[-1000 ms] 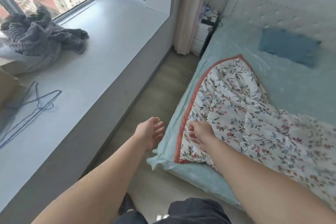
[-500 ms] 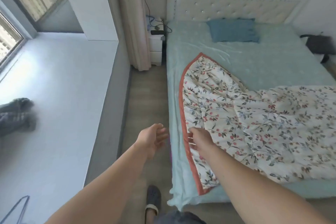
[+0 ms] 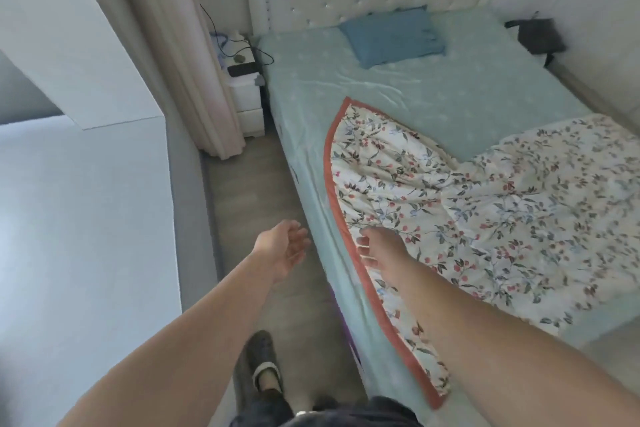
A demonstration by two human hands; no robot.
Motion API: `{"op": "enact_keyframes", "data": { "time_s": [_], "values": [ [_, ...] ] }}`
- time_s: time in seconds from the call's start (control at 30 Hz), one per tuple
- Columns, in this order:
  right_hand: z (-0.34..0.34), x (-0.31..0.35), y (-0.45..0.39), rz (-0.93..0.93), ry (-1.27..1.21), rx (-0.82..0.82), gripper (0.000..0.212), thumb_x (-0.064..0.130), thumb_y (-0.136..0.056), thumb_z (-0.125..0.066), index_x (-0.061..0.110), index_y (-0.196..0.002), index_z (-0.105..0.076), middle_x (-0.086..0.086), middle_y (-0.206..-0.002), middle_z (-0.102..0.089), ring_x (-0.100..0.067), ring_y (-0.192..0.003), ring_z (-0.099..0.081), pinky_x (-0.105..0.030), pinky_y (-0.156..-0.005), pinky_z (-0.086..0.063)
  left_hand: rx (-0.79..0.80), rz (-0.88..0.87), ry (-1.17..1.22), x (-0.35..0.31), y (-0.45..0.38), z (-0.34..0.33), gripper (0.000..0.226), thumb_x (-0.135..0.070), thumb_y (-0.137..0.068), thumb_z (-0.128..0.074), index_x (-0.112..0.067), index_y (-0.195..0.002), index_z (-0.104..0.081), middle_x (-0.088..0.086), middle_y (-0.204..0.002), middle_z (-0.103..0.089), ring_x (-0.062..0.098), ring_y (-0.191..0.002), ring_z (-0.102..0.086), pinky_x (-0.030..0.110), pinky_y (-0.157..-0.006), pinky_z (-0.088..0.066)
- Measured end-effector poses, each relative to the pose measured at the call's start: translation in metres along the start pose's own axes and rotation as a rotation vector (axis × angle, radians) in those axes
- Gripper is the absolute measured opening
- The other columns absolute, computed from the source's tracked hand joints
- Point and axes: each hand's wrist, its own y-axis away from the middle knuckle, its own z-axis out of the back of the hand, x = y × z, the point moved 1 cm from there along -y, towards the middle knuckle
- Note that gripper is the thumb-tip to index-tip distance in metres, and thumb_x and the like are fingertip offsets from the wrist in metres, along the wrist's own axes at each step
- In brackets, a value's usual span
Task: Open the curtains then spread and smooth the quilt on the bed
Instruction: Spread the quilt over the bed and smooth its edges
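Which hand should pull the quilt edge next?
Right hand: it already rests on the quilt at its red border. The left hand hangs open over the floor, off the bed.

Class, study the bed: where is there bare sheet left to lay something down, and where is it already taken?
Bare sheet lies between the blue pillow and the floral quilt, plus a narrow strip along the near edge beside the quilt's red border. The foot half is crowded: quilt bunched there, right hand on its edge. The left hand hovers over the floor gap.

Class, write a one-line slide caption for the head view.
Right hand grips the quilt edge on the bed; left hand open beside it.
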Motion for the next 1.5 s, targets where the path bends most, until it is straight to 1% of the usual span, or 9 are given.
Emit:
{"op": "enact_keyframes", "data": {
  "time_s": [0.37, 0.5, 0.7, 0.9, 1.1, 1.27, 1.33, 1.4, 1.5],
  "values": [
    [-0.038, 0.138, -0.091, -0.045, -0.260, -0.196, 0.010, 0.018, -0.102, -0.063, 0.012, -0.104, -0.071, -0.006, -0.092, -0.072, -0.021, -0.077, -0.068, -0.033, -0.067, -0.054, 0.264, 0.031, -0.287, -0.195, -0.119, -0.099, 0.022, -0.024, -0.102, -0.060, -0.011, -0.118, -0.069, 0.007, -0.099, -0.079, 0.023, -0.081, -0.073, 0.034, -0.066, -0.052],
    [-0.042, 0.165, -0.165, -0.140, -0.406, -0.221, 0.011, 0.010, -0.101, -0.059, 0.004, -0.103, -0.068, -0.006, -0.082, -0.063, -0.018, -0.064, -0.054, -0.030, -0.059, -0.042, 0.269, 0.068, -0.390, -0.244, -0.180, -0.150, 0.019, -0.023, -0.101, -0.064, -0.010, -0.113, -0.072, 0.008, -0.106, -0.079, 0.023, -0.084, -0.074, 0.034, -0.071, -0.054],
    [-0.058, 0.240, -0.289, -0.254, -0.554, -0.286, 0.015, 0.017, -0.105, -0.059, 0.007, -0.107, -0.069, -0.006, -0.092, -0.069, -0.020, -0.078, -0.064, -0.032, -0.067, -0.052, 0.207, 0.149, -0.590, -0.319, -0.282, -0.224, 0.016, -0.021, -0.101, -0.062, -0.010, -0.110, -0.072, 0.005, -0.093, -0.080, 0.023, -0.089, -0.072, 0.036, -0.081, -0.052],
    [-0.057, 0.313, -0.355, -0.276, -0.648, -0.278, 0.009, 0.017, -0.101, -0.062, 0.012, -0.099, -0.069, -0.007, -0.089, -0.070, -0.022, -0.076, -0.064, -0.033, -0.067, -0.050, 0.273, 0.121, -0.712, -0.401, -0.360, -0.319, 0.014, -0.020, -0.100, -0.064, -0.012, -0.109, -0.071, 0.007, -0.101, -0.075, 0.021, -0.086, -0.067, 0.031, -0.068, -0.051],
    [-0.048, 0.352, -0.418, -0.289, -0.725, -0.410, 0.021, 0.024, -0.099, -0.066, 0.009, -0.113, -0.068, -0.006, -0.091, -0.071, -0.021, -0.073, -0.065, -0.035, -0.067, -0.053, 0.372, 0.137, -0.888, -0.430, -0.455, -0.409, 0.007, -0.020, -0.100, -0.065, -0.015, -0.103, -0.069, -0.002, -0.077, -0.071, 0.013, -0.067, -0.063, 0.027, -0.061, -0.042],
    [-0.061, 0.361, -0.505, -0.370, -0.794, -0.510, 0.022, 0.026, -0.095, -0.068, 0.009, -0.109, -0.071, -0.005, -0.090, -0.068, -0.021, -0.072, -0.062, -0.033, -0.064, -0.051, 0.426, 0.048, -1.178, -0.428, -0.590, -0.478, 0.008, -0.012, -0.092, -0.061, -0.017, -0.086, -0.065, 0.003, -0.083, -0.062, 0.014, -0.065, -0.053, 0.025, -0.055, -0.037],
    [-0.071, 0.363, -0.556, -0.401, -0.811, -0.551, 0.024, 0.028, -0.096, -0.068, 0.010, -0.112, -0.071, -0.006, -0.094, -0.067, -0.022, -0.075, -0.063, -0.033, -0.065, -0.051, 0.474, -0.064, -1.354, -0.422, -0.659, -0.510, 0.011, -0.011, -0.094, -0.059, -0.013, -0.096, -0.069, 0.002, -0.082, -0.058, 0.014, -0.064, -0.048, 0.026, -0.062, -0.041],
    [-0.074, 0.357, -0.611, -0.428, -0.816, -0.591, 0.027, 0.034, -0.096, -0.070, 0.015, -0.114, -0.070, -0.005, -0.100, -0.068, -0.024, -0.086, -0.066, -0.039, -0.073, -0.056, 0.506, -0.169, -1.408, -0.401, -0.731, -0.540, 0.030, -0.011, -0.100, -0.057, -0.008, -0.128, -0.066, 0.002, -0.098, -0.065, 0.016, -0.077, -0.057, 0.023, -0.069, -0.047],
    [-0.069, 0.344, -0.688, -0.448, -0.824, -0.629, 0.035, 0.042, -0.093, -0.074, 0.016, -0.116, -0.069, -0.004, -0.104, -0.067, -0.025, -0.088, -0.066, -0.039, -0.076, -0.057, 0.558, -0.320, -1.534, -0.371, -0.808, -0.577, 0.038, -0.014, -0.101, -0.054, -0.004, -0.137, -0.062, 0.014, -0.134, -0.066, 0.032, -0.112, -0.064, 0.026, -0.079, -0.044]
  ]
}}
